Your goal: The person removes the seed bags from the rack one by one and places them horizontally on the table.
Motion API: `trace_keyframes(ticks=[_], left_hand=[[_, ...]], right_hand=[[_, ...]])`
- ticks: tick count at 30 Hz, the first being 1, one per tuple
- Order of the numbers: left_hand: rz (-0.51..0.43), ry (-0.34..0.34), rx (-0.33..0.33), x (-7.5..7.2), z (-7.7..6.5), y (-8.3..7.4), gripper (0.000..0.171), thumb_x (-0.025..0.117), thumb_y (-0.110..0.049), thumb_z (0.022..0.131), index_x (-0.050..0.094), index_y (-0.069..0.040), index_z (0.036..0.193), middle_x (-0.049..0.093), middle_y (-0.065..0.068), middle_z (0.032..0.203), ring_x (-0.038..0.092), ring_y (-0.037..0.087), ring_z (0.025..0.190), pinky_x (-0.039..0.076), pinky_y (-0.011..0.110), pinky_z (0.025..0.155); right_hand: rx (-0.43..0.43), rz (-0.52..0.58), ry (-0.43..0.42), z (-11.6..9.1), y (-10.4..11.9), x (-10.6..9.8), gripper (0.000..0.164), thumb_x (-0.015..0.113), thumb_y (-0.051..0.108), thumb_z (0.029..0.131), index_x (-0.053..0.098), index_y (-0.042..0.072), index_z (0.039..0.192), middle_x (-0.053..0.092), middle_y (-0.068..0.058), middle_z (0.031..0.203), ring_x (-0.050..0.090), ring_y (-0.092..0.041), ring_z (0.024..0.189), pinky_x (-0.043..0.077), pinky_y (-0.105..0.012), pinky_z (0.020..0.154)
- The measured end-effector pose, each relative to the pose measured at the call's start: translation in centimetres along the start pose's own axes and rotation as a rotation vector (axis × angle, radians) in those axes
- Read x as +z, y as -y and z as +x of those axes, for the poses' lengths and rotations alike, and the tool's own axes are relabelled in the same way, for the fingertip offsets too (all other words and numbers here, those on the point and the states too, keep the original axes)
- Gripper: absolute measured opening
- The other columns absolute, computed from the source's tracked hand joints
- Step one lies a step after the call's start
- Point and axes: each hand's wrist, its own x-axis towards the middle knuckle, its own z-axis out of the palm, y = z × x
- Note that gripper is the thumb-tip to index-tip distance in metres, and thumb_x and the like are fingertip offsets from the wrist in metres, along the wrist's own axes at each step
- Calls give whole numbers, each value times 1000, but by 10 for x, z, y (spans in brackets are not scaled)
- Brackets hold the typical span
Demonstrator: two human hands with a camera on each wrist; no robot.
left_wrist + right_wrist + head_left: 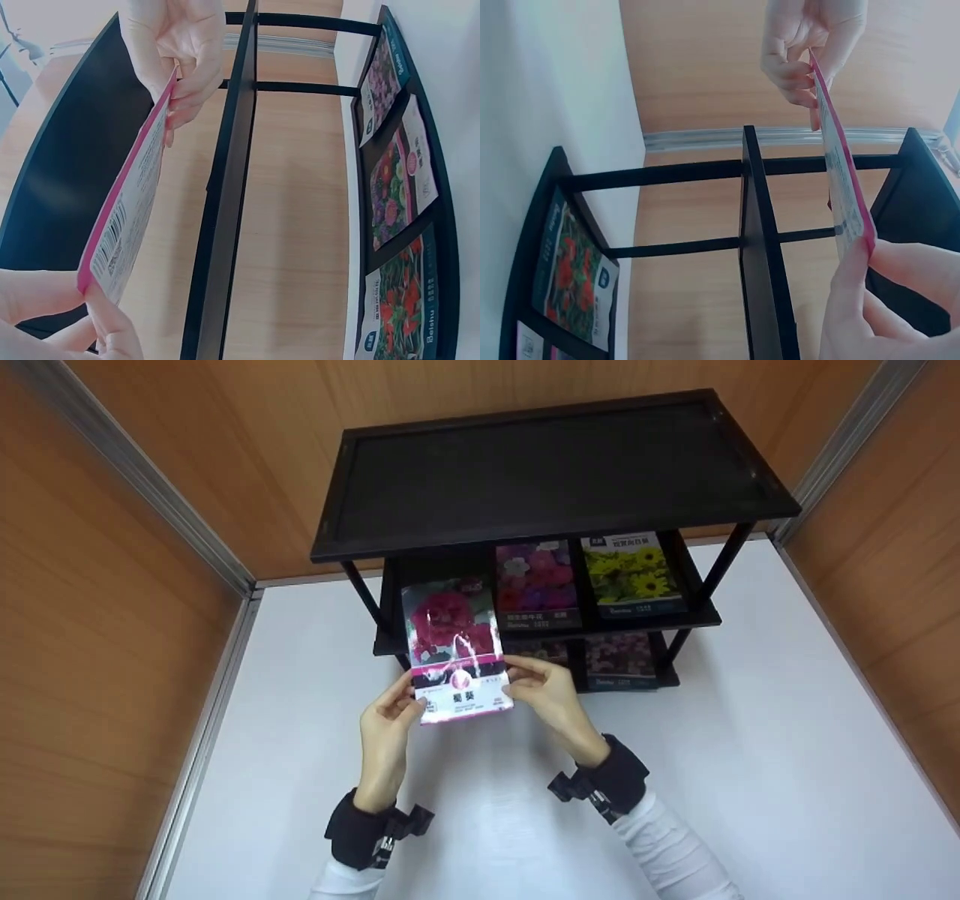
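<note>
A glossy seed packet (454,649) with a deep-pink flower picture and a white lower band is held between both hands, in front of the left part of the rack's middle shelf. My left hand (386,735) pinches its lower left edge with thumb and fingers. On the opposite edge, my right hand (555,701) pinches the packet the same way. Seen from the left wrist, the packet (135,199) shows its back with a barcode and a pink border. It is tilted, its top end towards the shelf; whether it touches the shelf I cannot tell.
A black three-tier rack (555,472) stands on the white table (300,780). On its middle shelf lie a pink-and-purple flower packet (536,585) and a yellow flower packet (634,574). The bottom shelf holds several packets, including a red-flowered one (401,300). Wood-grain panels (112,645) enclose the space.
</note>
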Motion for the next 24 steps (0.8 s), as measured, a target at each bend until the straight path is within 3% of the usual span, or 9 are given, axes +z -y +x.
trace_keyframes(ticks=[13,24], left_hand=[[47,-65,23,-8,-22,12,41,54,10,76,54,4,117,52,13,95,49,13,80,43,17,65],[175,-119,68,-13,-39,30,41,57,9,76,57,1,116,53,11,91,50,11,77,42,17,62]], right_hand=[[-77,-22,2,-28,-20,6,42,60,-9,72,55,-7,113,58,-14,93,57,-18,81,47,-22,70],[-84,-24,-5,-43,-50,10,41,60,-9,72,54,-9,113,57,-15,93,57,-20,81,47,-23,72]])
